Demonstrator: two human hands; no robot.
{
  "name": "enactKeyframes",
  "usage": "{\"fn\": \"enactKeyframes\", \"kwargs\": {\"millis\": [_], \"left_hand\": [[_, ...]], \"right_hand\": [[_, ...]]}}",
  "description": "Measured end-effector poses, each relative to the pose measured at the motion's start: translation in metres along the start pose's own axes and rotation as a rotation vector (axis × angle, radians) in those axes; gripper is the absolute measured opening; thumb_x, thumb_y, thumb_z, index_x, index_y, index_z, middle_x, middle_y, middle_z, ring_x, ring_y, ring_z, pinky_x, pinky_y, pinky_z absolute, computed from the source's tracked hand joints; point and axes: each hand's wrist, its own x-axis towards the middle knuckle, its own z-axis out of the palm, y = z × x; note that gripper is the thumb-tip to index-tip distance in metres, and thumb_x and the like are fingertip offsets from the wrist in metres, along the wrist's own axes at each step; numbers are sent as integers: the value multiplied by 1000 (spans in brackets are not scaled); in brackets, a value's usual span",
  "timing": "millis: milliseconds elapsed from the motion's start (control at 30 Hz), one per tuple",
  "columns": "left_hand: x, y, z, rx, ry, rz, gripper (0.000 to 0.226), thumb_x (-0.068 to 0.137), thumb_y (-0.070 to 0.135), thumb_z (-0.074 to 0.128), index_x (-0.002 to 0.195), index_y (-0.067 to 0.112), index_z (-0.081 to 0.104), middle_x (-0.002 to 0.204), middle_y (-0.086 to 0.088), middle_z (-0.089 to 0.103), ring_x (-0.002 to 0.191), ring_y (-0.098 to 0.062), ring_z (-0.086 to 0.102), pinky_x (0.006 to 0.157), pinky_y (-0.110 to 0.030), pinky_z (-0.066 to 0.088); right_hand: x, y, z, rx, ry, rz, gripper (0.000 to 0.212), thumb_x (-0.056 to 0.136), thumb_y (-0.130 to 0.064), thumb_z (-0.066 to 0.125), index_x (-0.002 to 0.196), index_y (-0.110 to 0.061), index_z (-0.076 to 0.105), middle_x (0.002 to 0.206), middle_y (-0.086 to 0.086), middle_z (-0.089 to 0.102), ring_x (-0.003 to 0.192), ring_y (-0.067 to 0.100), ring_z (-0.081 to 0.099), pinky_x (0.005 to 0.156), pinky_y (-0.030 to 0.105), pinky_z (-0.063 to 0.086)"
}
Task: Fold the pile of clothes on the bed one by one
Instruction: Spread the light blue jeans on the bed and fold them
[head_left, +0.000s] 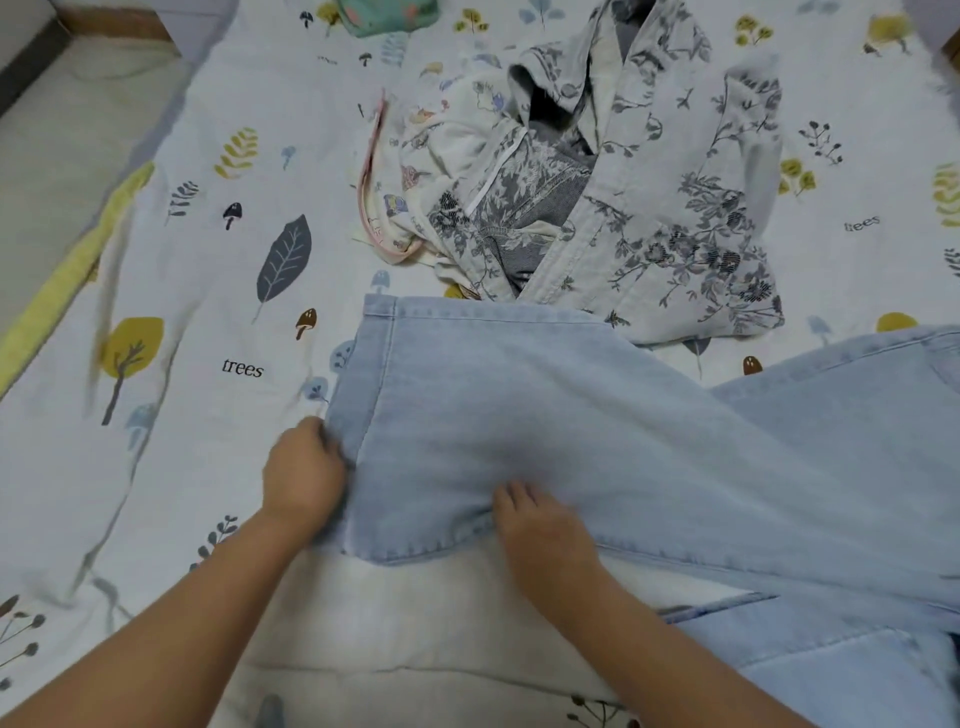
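Note:
Pale blue jeans (597, 431) lie across the bed in front of me, one leg stretched leftwards with its hem at the left end. My left hand (304, 475) grips that hem edge with curled fingers. My right hand (540, 525) holds the lower edge of the same leg, its fingers tucked into the denim. Behind the jeans sits the pile of clothes: a grey floral shirt (675, 192) and a white printed garment with pink trim (415, 166).
The bed sheet (218, 291) is white with leaf, tree and mushroom prints. A teal item (387, 15) lies at the far edge. The bed's left edge with a yellow strip (67, 280) drops to the floor. A white cloth (415, 623) lies under my forearms.

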Motion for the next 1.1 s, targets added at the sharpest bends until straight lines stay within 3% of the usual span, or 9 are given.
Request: {"fn": "enactKeyframes", "kwargs": {"millis": [100,167,233,333,433,533,667,900,1100], "left_hand": [[3,-18,-37,30,167,57,27,83,19,38,82,-3,54,90,-31,58,86,-46,54,64,-37,30],[7,-47,-50,160,46,-26,26,86,21,44,88,-2,57,96,-31,60,92,-44,56,67,-38,34],[6,-75,-50,363,-227,-117,21,89,18,52,94,-1,59,105,-27,62,98,-38,59,76,-36,44],[0,-79,-42,384,-281,-165,29,96,28,41,84,5,52,103,-24,62,96,-35,59,78,-33,43],[11,-57,-34,295,-102,-114,23,94,24,45,87,3,52,104,-29,57,97,-43,55,81,-42,42],[29,-37,-21,233,-32,-50,35,90,24,54,112,-3,51,109,-32,54,99,-48,53,82,-47,43],[50,-19,-6,199,20,-13,40,92,22,52,123,-2,42,115,-33,50,106,-50,48,87,-50,40],[73,-24,-1,103,155,59,28,84,-1,47,111,4,50,99,-26,58,88,-44,54,70,-42,38],[87,-25,-21,110,342,170,19,78,-9,46,91,-1,57,91,-29,54,83,-44,51,66,-40,32]], "right_hand": [[0,-41,-31,71,87,13,37,57,-12,30,55,-11,66,44,-1,53,30,10,49,29,14,29],[-12,-64,-41,133,-13,-22,30,55,-22,42,60,-11,69,46,-1,56,35,8,52,32,15,33],[-22,-72,-40,137,-206,-60,33,60,-23,64,88,-7,72,74,9,68,65,18,66,54,21,50],[-21,-62,-32,287,-535,-172,30,90,-9,48,116,4,56,118,24,57,113,35,53,92,42,45],[-3,-22,-36,399,-19,-53,8,66,-7,61,71,-8,67,69,11,67,62,25,67,52,23,51],[26,38,-58,428,357,299,29,78,-5,49,98,-10,70,98,11,70,90,27,65,76,31,50],[68,110,-66,216,228,547,40,89,1,40,124,-10,58,122,14,58,115,34,42,90,37,38],[103,118,-38,124,-103,353,23,92,-22,51,112,-13,60,118,13,46,112,31,40,83,33,39],[129,105,-73,177,393,504,16,93,-5,37,103,-4,51,105,20,54,90,38,54,66,37,31]]}}
